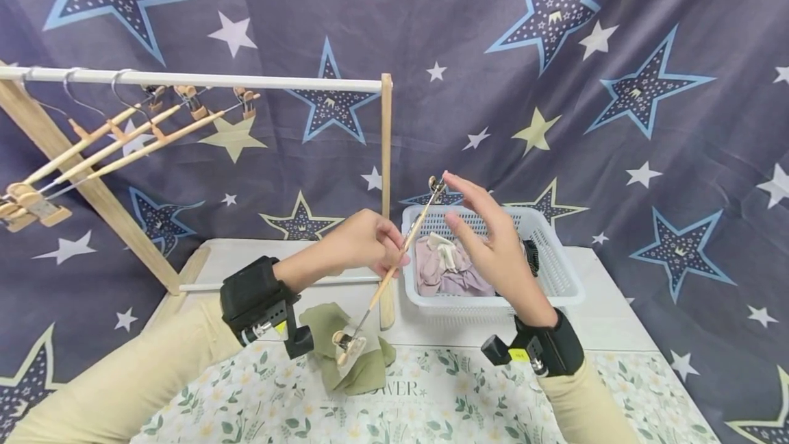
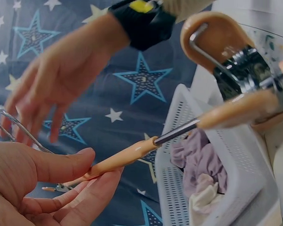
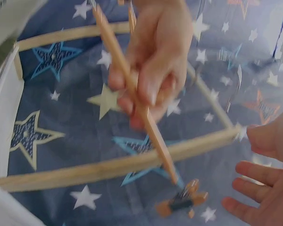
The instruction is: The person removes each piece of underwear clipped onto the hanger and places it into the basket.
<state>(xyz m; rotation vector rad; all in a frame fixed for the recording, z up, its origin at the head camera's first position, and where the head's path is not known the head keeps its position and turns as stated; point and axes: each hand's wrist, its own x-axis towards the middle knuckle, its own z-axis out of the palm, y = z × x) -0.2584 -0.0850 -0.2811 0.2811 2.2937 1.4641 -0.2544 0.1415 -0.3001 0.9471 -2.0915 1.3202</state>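
My left hand pinches a wooden clip hanger near its middle, between thumb and fingers. The hanger slants, its near metal clip low above a green cloth and its far clip raised. In the left wrist view, the near clip looms large at upper right. Beside the far clip is my right hand, fingers spread and apart from the wooden bar; whether a fingertip touches the far end, I cannot tell. The right wrist view shows these fingers loose with nothing in them.
A light blue basket with pink, mauve and white cloths stands behind the right hand. To the left, several clip hangers hang from the white rail of a wooden rack. A floral mat covers the table's near part.
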